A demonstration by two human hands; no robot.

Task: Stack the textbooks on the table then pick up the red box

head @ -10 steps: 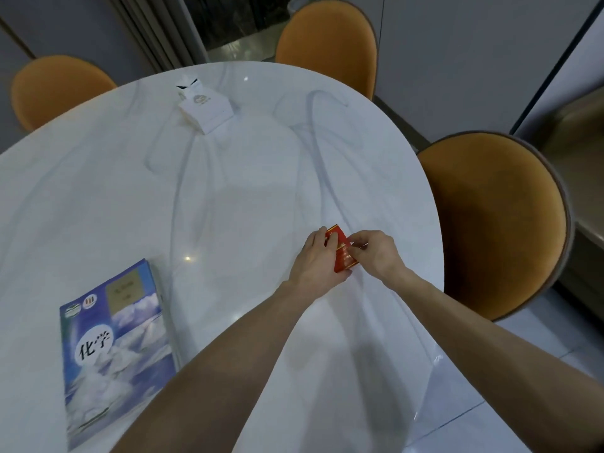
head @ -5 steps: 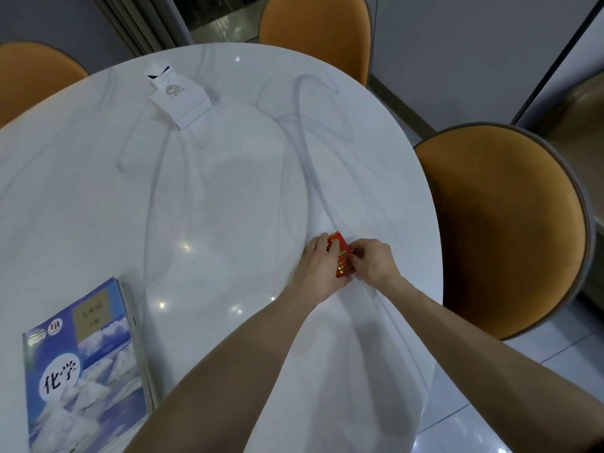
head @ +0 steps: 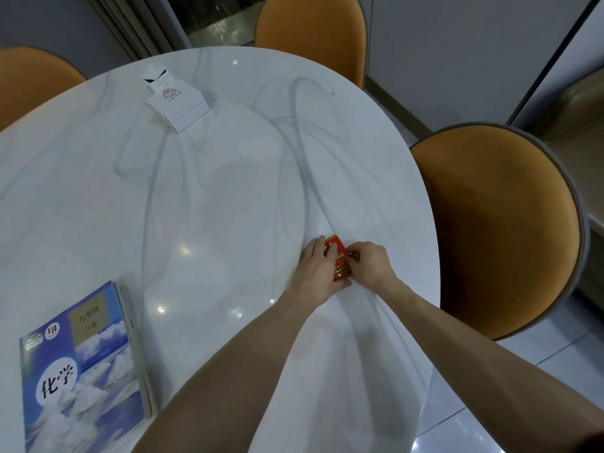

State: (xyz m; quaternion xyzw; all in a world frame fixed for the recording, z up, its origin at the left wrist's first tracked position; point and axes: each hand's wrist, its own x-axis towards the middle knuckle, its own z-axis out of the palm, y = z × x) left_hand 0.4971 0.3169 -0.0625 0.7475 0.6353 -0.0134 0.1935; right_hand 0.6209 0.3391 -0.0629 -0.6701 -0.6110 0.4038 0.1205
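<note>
Stage of task: the textbooks [head: 85,371] lie as one pile near the left edge of the tabletop [head: 212,197], a blue chemistry cover on top and page edges of at least one more book showing along its right side; stacking is judged done.
Remaining step: lifting the red box [head: 340,261]; whether it has cleared the tabletop cannot be told from this view.
Red box, location: near the right rim of the tabletop, between the two hands and well apart from the textbooks.
Red box, orientation: its long axis runs from near the wrists toward the far side of the tabletop, leaning slightly leftward; the broad printed face is turned up toward the camera.
Left hand [head: 315,273]: fingers laid over the box's left edge and upper face, closed against it.
Right hand [head: 369,264]: fingers [head: 354,255] curled onto the box's right edge, pinching it from that side.
Grip, as judged: a two-handed clamp across the short width of the box.
Other object: a white carton [head: 178,104] at the far side of the tabletop, untouched.
</note>
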